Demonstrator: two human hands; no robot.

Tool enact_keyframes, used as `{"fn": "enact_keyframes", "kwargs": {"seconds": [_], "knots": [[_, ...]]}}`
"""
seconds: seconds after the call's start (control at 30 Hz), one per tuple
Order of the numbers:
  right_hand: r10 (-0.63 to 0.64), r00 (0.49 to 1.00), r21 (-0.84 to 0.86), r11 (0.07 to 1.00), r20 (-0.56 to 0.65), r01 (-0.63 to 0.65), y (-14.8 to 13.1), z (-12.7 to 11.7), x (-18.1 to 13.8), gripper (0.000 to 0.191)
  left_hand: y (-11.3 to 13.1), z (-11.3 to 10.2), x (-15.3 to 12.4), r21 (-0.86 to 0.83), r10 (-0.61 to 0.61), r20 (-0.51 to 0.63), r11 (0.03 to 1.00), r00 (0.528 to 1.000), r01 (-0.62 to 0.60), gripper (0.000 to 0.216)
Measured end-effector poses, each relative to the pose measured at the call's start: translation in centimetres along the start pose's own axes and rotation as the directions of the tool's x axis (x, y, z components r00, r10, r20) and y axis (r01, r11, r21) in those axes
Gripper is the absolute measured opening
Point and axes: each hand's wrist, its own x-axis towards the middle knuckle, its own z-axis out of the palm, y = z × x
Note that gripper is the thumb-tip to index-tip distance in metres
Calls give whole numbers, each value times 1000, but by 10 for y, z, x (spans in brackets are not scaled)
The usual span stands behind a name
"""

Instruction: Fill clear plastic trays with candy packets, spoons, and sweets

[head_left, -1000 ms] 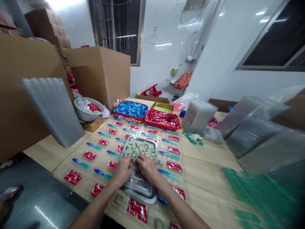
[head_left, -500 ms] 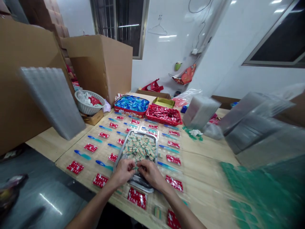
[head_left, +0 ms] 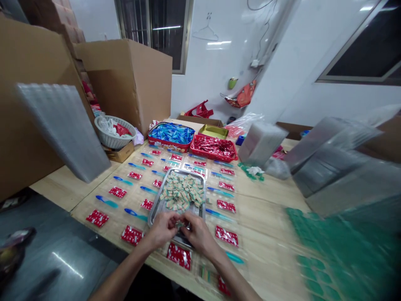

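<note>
A metal tray [head_left: 156,205] holds a heap of small striped tan-and-green pieces [head_left: 181,190]. Over its near end, my left hand [head_left: 165,227] and my right hand [head_left: 193,229] meet with bent fingers. Between the fingertips of both is a small striped piece [head_left: 179,225], mostly covered by them. Around the tray lie clear plastic blister packs with red patterned packets [head_left: 133,235] and blue plastic-handled tools [head_left: 134,214], set out in rows. One more striped piece [head_left: 205,274] lies in a pack near my right forearm.
At the back are a tin of blue tools [head_left: 171,134] and a red basket of red packets [head_left: 214,147]. Stacked clear packs [head_left: 263,144] stand to the right, near green sheets [head_left: 338,246]. Left are another pack stack [head_left: 67,129], a white basket [head_left: 115,133] and cardboard boxes [head_left: 150,79].
The view has shifted slightly. Both hands stay together over the near end of the tray, their fingers moving a little around the small piece.
</note>
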Motion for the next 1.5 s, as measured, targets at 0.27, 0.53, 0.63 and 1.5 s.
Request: {"fn": "enact_keyframes", "kwargs": {"seconds": [0.27,0.53,0.63,1.5], "knots": [[105,994,61,993,-6,-105,12,5,-13,19,2,3,0,167,17,4,986,1000,-17,10],[91,995,70,994,-51,-87,9,5,-17,21,-1,9,-1,197,75,-10,978,997,-72,10],[69,994,70,996,-83,-64,12,2,-18,21,1,7,0,199,57,-37,979,998,-48,13],[111,980,-31,993,-164,-117,13,-17,-32,16,25,36,-4,260,204,33,944,978,-205,18]]}}
